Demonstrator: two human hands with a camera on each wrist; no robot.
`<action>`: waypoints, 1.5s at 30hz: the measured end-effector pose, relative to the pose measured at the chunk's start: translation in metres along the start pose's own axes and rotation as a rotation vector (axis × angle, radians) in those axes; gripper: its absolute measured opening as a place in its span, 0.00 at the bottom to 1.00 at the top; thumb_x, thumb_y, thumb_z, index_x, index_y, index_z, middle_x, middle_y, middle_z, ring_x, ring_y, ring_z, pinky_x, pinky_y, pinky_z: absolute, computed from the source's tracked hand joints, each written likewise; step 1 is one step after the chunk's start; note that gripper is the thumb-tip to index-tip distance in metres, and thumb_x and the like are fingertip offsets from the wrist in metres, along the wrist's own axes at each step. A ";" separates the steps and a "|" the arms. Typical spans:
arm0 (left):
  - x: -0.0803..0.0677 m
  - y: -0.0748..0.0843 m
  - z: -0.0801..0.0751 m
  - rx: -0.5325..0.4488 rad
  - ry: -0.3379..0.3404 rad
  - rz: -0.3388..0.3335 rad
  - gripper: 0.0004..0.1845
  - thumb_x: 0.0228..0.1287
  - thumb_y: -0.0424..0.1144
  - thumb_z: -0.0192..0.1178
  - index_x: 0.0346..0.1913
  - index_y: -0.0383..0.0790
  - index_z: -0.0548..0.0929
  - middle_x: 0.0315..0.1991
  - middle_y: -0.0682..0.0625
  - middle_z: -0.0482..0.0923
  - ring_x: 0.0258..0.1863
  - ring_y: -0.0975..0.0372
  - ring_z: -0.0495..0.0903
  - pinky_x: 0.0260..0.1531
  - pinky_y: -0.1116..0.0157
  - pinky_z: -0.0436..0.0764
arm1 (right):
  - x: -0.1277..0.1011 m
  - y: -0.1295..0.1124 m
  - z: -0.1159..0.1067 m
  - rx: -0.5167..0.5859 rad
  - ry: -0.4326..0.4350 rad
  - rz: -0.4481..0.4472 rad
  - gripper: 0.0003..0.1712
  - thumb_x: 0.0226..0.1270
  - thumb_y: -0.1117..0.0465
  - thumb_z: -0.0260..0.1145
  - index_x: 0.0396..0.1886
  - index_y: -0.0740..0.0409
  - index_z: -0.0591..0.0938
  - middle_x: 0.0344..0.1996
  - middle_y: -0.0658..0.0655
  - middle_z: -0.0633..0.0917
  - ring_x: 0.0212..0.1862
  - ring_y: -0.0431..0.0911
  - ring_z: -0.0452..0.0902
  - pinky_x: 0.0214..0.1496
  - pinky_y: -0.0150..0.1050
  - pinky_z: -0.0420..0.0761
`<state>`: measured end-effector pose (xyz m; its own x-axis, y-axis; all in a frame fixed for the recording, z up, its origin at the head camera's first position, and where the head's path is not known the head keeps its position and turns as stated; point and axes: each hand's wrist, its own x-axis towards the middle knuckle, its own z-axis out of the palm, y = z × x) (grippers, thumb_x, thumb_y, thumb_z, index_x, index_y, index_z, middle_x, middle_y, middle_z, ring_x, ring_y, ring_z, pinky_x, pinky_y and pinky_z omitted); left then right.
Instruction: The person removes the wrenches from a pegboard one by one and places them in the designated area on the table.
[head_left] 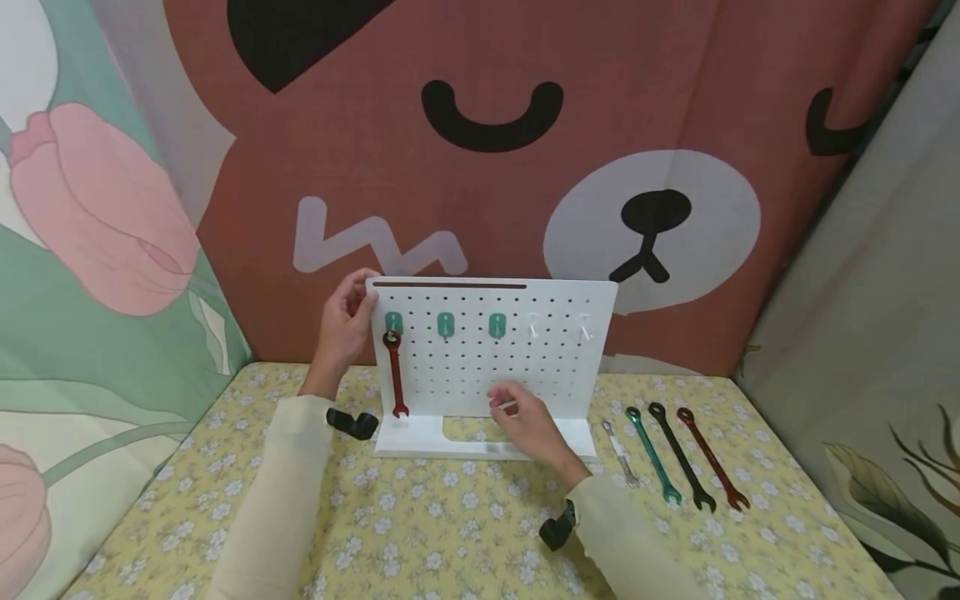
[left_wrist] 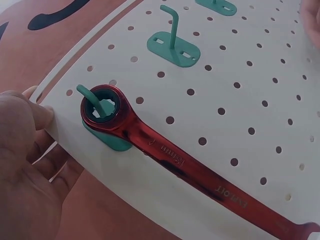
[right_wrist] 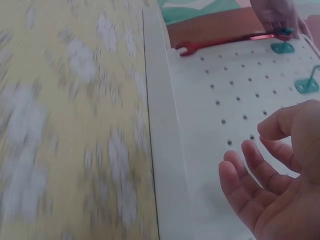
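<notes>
Floral table (head_left: 420, 533): pegboard (head_left: 525, 367), four wrenches (head_left: 667, 454).

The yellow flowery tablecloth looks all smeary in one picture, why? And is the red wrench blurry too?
In the right wrist view the tablecloth is streaked with motion blur, while the right hand looks only a little soft. In the left wrist view the red wrench is sharp, with bright glare on its shiny handle. In the head view the pegboard is evenly lit and clear.

Tablecloth (right_wrist: 70, 125) blurred in right wrist view, red wrench (left_wrist: 190, 165) tip cut off by frame edge
</notes>
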<state>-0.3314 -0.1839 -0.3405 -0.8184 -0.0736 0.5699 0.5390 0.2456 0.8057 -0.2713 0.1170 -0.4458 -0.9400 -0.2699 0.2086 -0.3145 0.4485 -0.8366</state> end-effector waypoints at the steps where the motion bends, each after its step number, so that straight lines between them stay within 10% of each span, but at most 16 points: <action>1: 0.001 -0.002 0.000 0.000 0.000 0.005 0.16 0.81 0.34 0.52 0.66 0.37 0.76 0.45 0.40 0.76 0.38 0.53 0.74 0.38 0.62 0.75 | 0.002 -0.001 0.004 0.015 -0.012 0.002 0.13 0.77 0.64 0.61 0.57 0.58 0.80 0.48 0.55 0.83 0.48 0.48 0.79 0.53 0.49 0.78; 12: -0.013 -0.004 -0.021 0.063 0.035 -0.005 0.17 0.81 0.39 0.54 0.66 0.41 0.77 0.47 0.38 0.76 0.39 0.53 0.75 0.38 0.67 0.74 | 0.024 -0.024 0.057 0.110 -0.122 -0.060 0.15 0.78 0.63 0.59 0.60 0.58 0.78 0.53 0.61 0.82 0.52 0.51 0.79 0.56 0.48 0.77; 19: -0.020 0.038 -0.008 0.049 0.010 0.013 0.16 0.79 0.28 0.52 0.65 0.26 0.74 0.47 0.28 0.75 0.39 0.39 0.73 0.36 0.68 0.73 | 0.035 -0.032 0.070 0.092 -0.056 -0.034 0.15 0.79 0.62 0.60 0.60 0.55 0.79 0.52 0.55 0.83 0.53 0.47 0.80 0.58 0.45 0.78; 39: -0.011 0.028 0.001 -0.006 -0.010 0.040 0.17 0.79 0.28 0.53 0.64 0.26 0.74 0.46 0.26 0.76 0.38 0.39 0.74 0.37 0.56 0.76 | 0.053 -0.050 0.106 0.240 -0.026 -0.038 0.19 0.80 0.57 0.61 0.67 0.49 0.77 0.53 0.50 0.84 0.56 0.45 0.80 0.59 0.44 0.78; 45: -0.009 0.031 0.001 0.003 -0.003 0.059 0.16 0.78 0.28 0.54 0.64 0.26 0.75 0.45 0.28 0.76 0.37 0.39 0.74 0.34 0.68 0.74 | 0.057 -0.059 0.110 0.268 -0.018 -0.020 0.16 0.80 0.56 0.62 0.63 0.47 0.79 0.50 0.46 0.83 0.55 0.42 0.80 0.57 0.44 0.78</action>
<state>-0.3075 -0.1746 -0.3206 -0.7860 -0.0559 0.6157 0.5856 0.2522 0.7704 -0.2916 -0.0186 -0.4404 -0.9307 -0.2929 0.2190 -0.2841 0.2019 -0.9373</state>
